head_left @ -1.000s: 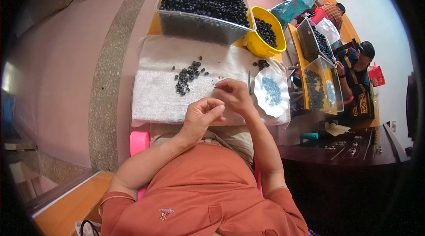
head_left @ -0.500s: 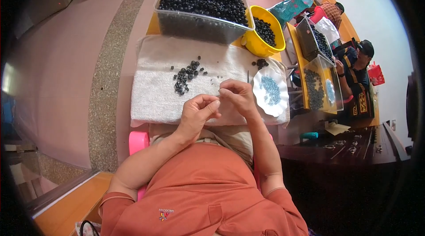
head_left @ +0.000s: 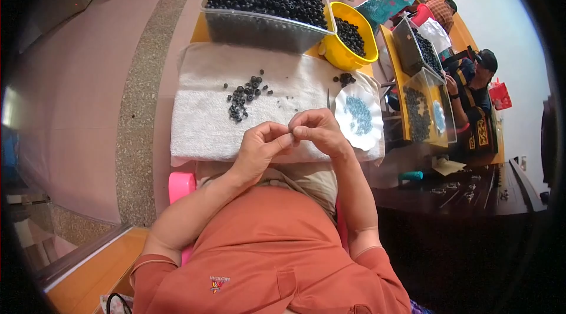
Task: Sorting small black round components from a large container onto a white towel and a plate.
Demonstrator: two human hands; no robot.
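My left hand (head_left: 264, 144) and my right hand (head_left: 318, 130) meet above the near edge of a white towel (head_left: 197, 131). Thumb and forefinger are pinched on each, and the fingertips touch. Whatever they hold between them is too small and covered to name. Beyond my left hand lies a loose pile of small black ring-shaped parts (head_left: 240, 97). Right of my right hand, a white wavy-rimmed plate (head_left: 374, 102) carries many tiny blue pieces (head_left: 358, 115). A thin dark pointed tool (head_left: 328, 98) lies beside that plate, and a few black parts (head_left: 344, 79) sit behind it.
At the back stand a clear plastic bin (head_left: 259, 30) heaped with black parts and a yellow bowl (head_left: 334, 49) of similar parts. On the right, a person in a black cap (head_left: 476, 87) sits by clear bins (head_left: 433, 99). A dark table (head_left: 471, 196) holds small metal pieces.
My right hand has come down toward my left, and the fingertips, apart before, now touch. The whole view has shifted slightly.
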